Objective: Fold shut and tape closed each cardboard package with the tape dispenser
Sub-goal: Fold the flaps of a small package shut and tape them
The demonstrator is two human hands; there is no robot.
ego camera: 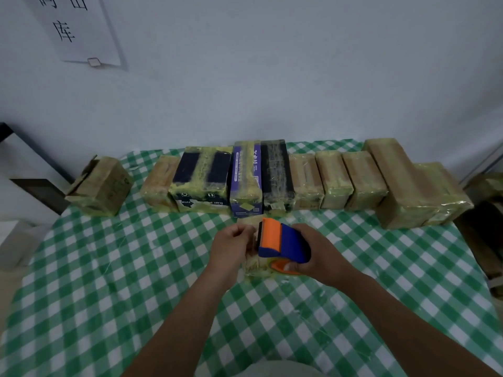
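My right hand [317, 254] grips a blue and orange tape dispenser [283, 242] over the middle of the table. Under it lies a small cardboard package [254, 265] wrapped in yellowish tape, mostly hidden by both hands. My left hand [231, 244] is curled against the package's left side and holds it. A row of taped packages [334, 180] stands along the table's far edge, among them a dark blue one [201, 178] and a purple one [246, 178].
The table wears a green and white checked cloth [109, 281]. A brown box with a loose flap [99, 185] sits at the far left corner. A white wall with a paper sign [73, 28] rises behind. Dark furniture stands at the right edge [487, 240].
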